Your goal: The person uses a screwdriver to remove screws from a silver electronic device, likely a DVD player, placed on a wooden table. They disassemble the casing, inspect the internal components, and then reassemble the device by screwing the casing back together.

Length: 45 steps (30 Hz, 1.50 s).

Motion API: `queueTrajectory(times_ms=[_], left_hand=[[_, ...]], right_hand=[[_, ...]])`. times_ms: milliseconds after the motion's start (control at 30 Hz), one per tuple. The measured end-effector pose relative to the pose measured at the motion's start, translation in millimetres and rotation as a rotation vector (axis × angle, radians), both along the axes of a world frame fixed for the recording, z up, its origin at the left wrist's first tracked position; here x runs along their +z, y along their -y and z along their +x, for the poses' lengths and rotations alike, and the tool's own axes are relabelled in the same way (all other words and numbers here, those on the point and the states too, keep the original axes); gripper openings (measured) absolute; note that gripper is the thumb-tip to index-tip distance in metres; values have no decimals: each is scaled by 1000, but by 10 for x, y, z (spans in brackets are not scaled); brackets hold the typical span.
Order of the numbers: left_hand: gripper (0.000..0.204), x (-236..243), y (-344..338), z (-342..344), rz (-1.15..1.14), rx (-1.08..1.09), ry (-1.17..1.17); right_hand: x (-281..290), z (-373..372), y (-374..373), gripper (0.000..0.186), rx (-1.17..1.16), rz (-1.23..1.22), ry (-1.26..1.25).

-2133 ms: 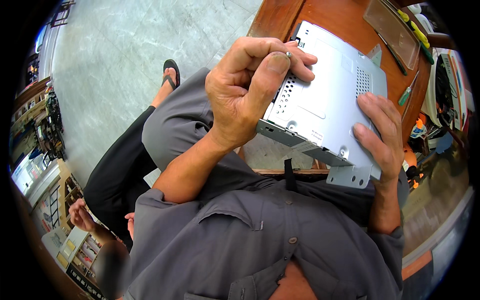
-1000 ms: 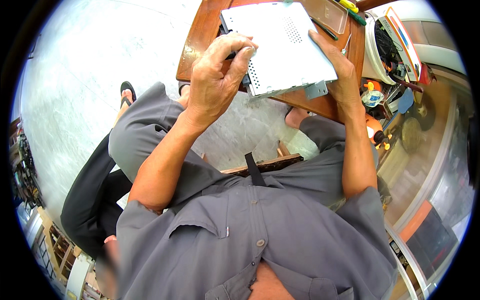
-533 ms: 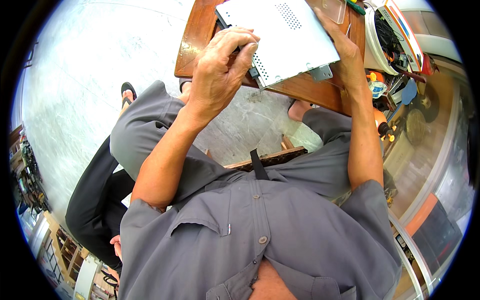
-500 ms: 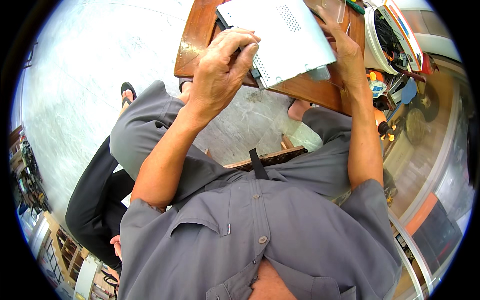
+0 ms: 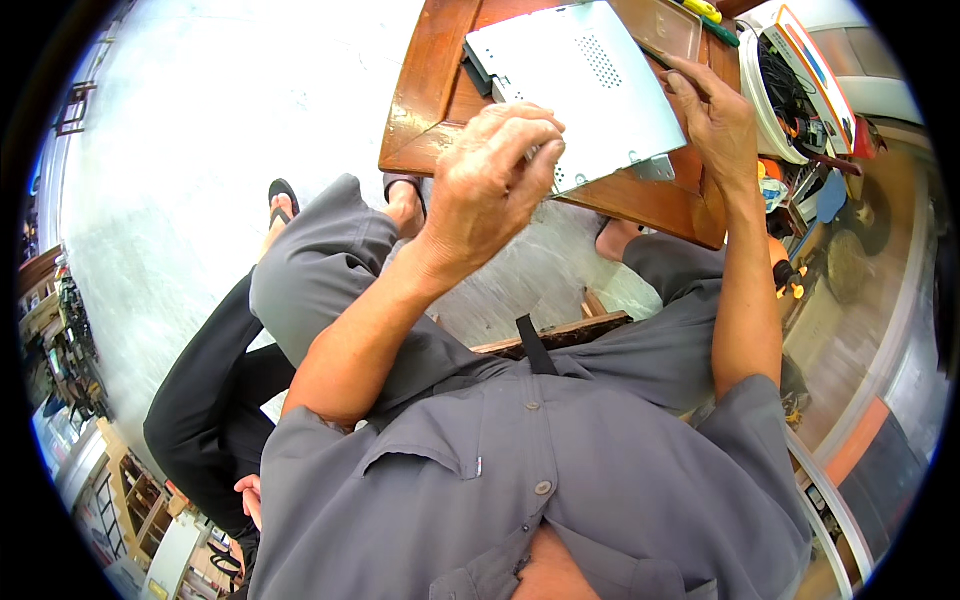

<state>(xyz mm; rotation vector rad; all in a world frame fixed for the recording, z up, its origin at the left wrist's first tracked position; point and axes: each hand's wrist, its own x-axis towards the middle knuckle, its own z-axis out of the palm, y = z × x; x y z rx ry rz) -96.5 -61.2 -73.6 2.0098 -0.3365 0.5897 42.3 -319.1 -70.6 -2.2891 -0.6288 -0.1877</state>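
A flat silver metal case [image 5: 560,60], with clusters of small holes in its top and a black part on its left side, rests at an angle on the wooden table [image 5: 420,135]. My left hand [image 5: 490,180] is closed at its near left edge, thumb and fingertips drawn together over the corner. Whatever may be between them is hidden. Beside the right edge is my right hand [image 5: 720,125], its fingers bent and thumb close to the index finger. A thin dark thing shows near those fingertips, too small to name.
A clear plastic tray [image 5: 665,25] and green- and yellow-handled tools [image 5: 715,22] lie at the table's far right. Beyond it stands a white bucket [image 5: 765,110] of black cables, with a box on top. Another person's black-clad leg [image 5: 200,390] is at my left.
The whole view has shifted, so the table and case appear further right and lower. My right hand's fingers have drawn back from the case's right edge; the left hand stays near its corner.
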Motion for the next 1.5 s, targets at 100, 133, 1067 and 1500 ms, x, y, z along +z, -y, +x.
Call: queueTrajectory(times_ms=[100,133,1067,1500], left_hand=[[6,57,37,-25,-65,-15,-40],[7,78,45,-27,-105,-19,-87],[28,374,176,394,-573,-320,-386],[41,205,-379,582,412,11,16]], right_hand=[[173,-70,-108,23,-65,17,14],[210,-99,-157,21,-57,42,45],[550,-520,-532,11,248,412,-79],[564,-108,-122,11,-26,189,-72]])
